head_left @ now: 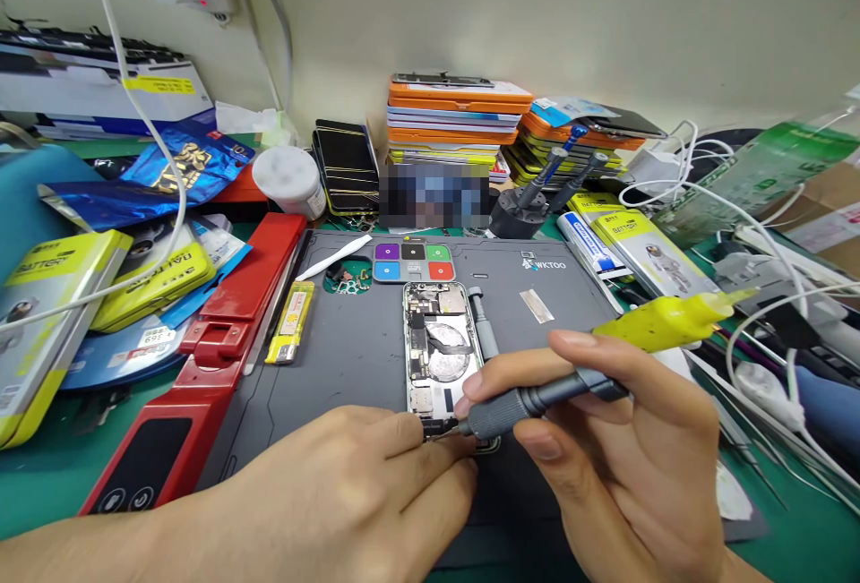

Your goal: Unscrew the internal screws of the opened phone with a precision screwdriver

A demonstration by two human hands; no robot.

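An opened phone [440, 359] lies upright on the grey mat [349, 332], its circuit board and a round silver coil area exposed. My left hand [356, 484] rests over the phone's lower left edge, fingers pressed together there; its fingertips are partly hidden. In my right hand [605, 440] is a dark grey screwdriver [524, 404], tilted, its thin tip at the phone's bottom end. A yellow tube [665, 319] sticks out behind the right fingers. Against the phone's right side lies another grey tool [482, 323].
Left of the phone are a yellow battery [292, 323], a white spudger [334, 258] and a red device [202, 368]. Coloured magnetic pads [413, 262], a tool holder [517, 211] and stacked boxes [457, 117] stand behind. Battery boxes [645, 247] and cables are at right.
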